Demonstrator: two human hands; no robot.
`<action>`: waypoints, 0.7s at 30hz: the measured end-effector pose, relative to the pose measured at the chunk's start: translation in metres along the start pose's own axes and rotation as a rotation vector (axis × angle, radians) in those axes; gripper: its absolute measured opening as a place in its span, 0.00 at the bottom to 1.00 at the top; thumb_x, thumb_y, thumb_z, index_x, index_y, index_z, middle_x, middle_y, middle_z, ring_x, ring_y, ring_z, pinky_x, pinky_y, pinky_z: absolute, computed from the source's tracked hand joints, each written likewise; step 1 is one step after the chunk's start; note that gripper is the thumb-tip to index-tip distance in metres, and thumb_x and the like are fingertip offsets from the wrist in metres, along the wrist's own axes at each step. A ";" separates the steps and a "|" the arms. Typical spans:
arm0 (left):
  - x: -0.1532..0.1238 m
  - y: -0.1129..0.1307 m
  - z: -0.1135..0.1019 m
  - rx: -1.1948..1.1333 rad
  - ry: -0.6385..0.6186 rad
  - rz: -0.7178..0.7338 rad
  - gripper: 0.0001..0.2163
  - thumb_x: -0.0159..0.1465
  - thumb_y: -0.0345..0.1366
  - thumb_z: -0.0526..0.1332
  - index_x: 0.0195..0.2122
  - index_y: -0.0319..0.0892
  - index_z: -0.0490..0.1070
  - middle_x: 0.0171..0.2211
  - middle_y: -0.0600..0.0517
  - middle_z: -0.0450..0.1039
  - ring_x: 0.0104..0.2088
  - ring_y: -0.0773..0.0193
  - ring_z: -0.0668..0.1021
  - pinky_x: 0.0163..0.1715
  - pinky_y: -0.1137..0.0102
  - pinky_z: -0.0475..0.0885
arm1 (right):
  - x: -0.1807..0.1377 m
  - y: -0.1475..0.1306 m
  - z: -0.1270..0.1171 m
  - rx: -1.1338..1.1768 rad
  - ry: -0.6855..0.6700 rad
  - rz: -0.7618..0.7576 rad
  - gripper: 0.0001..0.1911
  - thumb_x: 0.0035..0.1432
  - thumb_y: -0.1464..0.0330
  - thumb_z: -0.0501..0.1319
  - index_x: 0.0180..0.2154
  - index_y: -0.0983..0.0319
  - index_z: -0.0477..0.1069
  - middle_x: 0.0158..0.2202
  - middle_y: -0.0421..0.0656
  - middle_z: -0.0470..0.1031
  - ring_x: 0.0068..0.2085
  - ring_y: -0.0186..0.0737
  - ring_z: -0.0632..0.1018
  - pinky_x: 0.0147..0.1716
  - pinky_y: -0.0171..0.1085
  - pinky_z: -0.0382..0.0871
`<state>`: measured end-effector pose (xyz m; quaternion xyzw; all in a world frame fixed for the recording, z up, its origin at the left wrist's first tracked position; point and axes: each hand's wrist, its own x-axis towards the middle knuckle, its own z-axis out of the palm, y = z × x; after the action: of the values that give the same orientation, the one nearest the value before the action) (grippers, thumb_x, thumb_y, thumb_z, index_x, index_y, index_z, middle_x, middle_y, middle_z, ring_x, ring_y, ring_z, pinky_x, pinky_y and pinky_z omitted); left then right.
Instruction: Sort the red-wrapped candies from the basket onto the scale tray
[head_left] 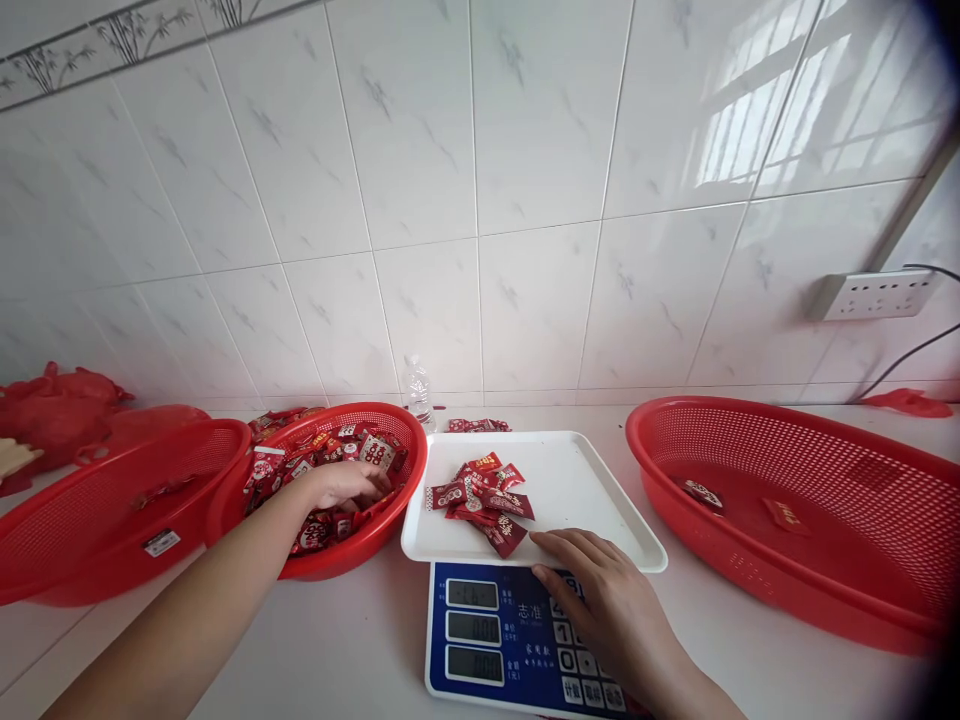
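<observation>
My left hand (349, 485) reaches into a red plastic basket (411, 415) full of small red snack packets (322, 450). Its fingers bend down among the packets, and their tips are hidden. A white tray (592, 500) on top of a blue weighing scale (525, 590) bears a small heap of red and dark red packets (480, 500). At the tray's front rim, over the scale's keys, lies my right hand (596, 580). Its fingers are stretched out and hold nothing; the fingertips are close to the nearest packet.
A second red basket (750, 570) on the right holds a couple of packets. Another red basket (90, 500) stands far left, by red plastic bags (60, 410). A clear bottle (418, 390) and more packets (478, 425) lie behind the tray. A power socket (877, 295) is on the tiled wall.
</observation>
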<state>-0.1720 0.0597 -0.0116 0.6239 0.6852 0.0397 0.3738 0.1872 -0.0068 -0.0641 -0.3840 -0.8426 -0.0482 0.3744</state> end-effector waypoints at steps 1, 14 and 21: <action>0.000 0.002 0.002 0.042 0.001 0.023 0.15 0.52 0.31 0.58 0.41 0.44 0.73 0.41 0.50 0.78 0.38 0.59 0.79 0.31 0.72 0.72 | 0.000 0.000 0.000 -0.002 -0.001 0.000 0.14 0.65 0.62 0.51 0.44 0.58 0.72 0.38 0.43 0.79 0.38 0.42 0.79 0.35 0.42 0.75; 0.024 0.005 0.022 0.234 0.245 -0.208 0.18 0.59 0.44 0.54 0.44 0.39 0.73 0.44 0.36 0.76 0.41 0.44 0.78 0.34 0.60 0.71 | 0.000 -0.001 0.000 -0.008 -0.005 0.000 0.14 0.65 0.62 0.51 0.43 0.58 0.73 0.38 0.44 0.79 0.38 0.42 0.80 0.35 0.42 0.75; 0.031 -0.008 0.025 0.155 0.238 -0.141 0.11 0.54 0.42 0.58 0.22 0.41 0.74 0.21 0.42 0.75 0.25 0.49 0.78 0.25 0.62 0.70 | 0.001 -0.002 -0.002 0.009 -0.019 0.015 0.14 0.65 0.62 0.51 0.43 0.58 0.73 0.38 0.45 0.80 0.38 0.43 0.80 0.35 0.42 0.75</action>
<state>-0.1622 0.0754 -0.0483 0.5922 0.7677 0.0338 0.2424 0.1868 -0.0080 -0.0614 -0.3893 -0.8434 -0.0380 0.3684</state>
